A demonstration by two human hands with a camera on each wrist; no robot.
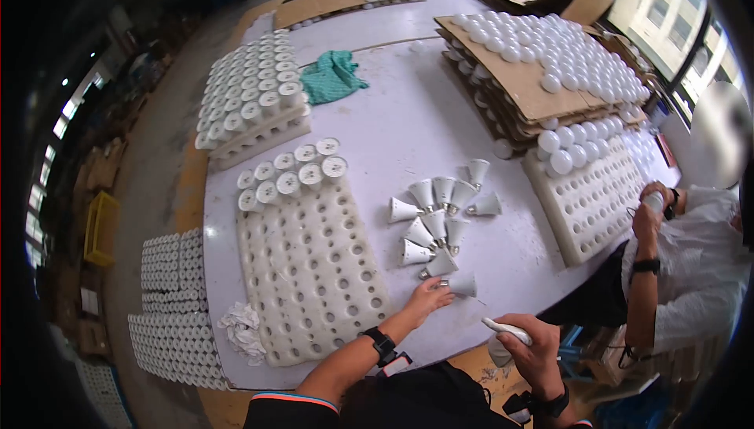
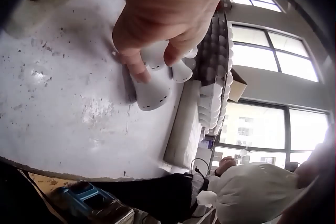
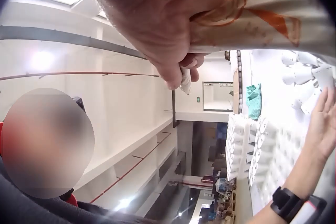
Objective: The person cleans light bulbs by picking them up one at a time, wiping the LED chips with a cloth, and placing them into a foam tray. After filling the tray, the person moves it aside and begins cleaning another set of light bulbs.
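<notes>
My left hand (image 1: 429,303) pinches the narrow end of a white bulb housing (image 1: 465,285) lying on its side on the table. In the left wrist view its fingers straddle that housing (image 2: 152,97), whose wide end points away. Just beyond it, several more white housings (image 1: 422,193) lie loosely clustered on their sides. Off the table's front edge, my right hand (image 1: 540,350) grips a soft whitish bag with a narrow white tip. Orange print shows on the bag (image 3: 268,22) in the right wrist view.
To the left lies a holed foam tray (image 1: 310,272), its far rows filled with upright housings. Behind it are more filled trays and a green cloth (image 1: 334,77). At right, cardboard layers (image 1: 503,83) carry white bulb domes near another foam tray (image 1: 593,201). A person (image 1: 691,272) works beside it.
</notes>
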